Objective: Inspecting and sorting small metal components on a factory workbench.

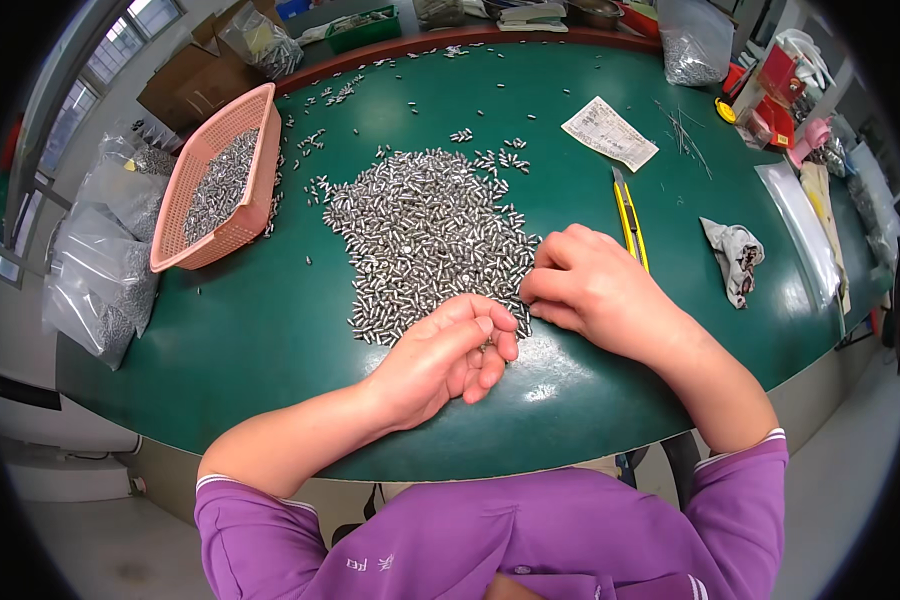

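Note:
A broad heap of small, shiny metal pins point(425, 235) covers the middle of the green table. At the heap's near edge, my left hand point(455, 350) is half turned up with curled fingers. Small metal pins seem to show between its thumb and fingers, though mostly hidden. My right hand point(585, 290) is at the heap's right edge, fingers bent and drawn together, tips at the outermost pins. What those fingertips hold, if anything, is too small to make out.
At the left stands a pink plastic basket point(260, 170) of pins, beside clear bags point(100, 270) of metal parts. To the right lie a yellow utility knife point(628, 220), a paper slip point(610, 133), thin wires point(682, 135) and a crumpled stained cloth point(735, 258). Loose pins are scattered beyond the heap.

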`<state>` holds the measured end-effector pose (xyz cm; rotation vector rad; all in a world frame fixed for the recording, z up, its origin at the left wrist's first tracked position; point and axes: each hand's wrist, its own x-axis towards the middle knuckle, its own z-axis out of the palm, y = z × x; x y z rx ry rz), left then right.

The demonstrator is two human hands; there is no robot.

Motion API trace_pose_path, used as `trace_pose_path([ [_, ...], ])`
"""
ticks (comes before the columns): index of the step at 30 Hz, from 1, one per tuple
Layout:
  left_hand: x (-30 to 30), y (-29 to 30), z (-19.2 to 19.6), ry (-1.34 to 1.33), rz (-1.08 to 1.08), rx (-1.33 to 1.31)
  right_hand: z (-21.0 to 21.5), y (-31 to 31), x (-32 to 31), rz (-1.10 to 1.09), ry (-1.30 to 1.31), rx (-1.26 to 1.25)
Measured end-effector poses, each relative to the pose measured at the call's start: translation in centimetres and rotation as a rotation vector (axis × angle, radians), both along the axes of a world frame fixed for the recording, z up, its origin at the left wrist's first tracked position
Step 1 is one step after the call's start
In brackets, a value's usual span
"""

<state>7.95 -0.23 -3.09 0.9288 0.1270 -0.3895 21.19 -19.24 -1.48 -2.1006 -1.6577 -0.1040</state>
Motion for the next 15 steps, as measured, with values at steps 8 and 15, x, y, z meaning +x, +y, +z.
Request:
trace_pose_path([
  [8,-0.1,-0.1,0.1,0.020,-0.019,0.094,0.3,0.4,-0.4,0.025,0.049,0.031],
  [15,-0.1,-0.3,0.0,0.016,-0.072,0.109,0.5,0.9,-1.3,0.126,0.123,0.233],
])
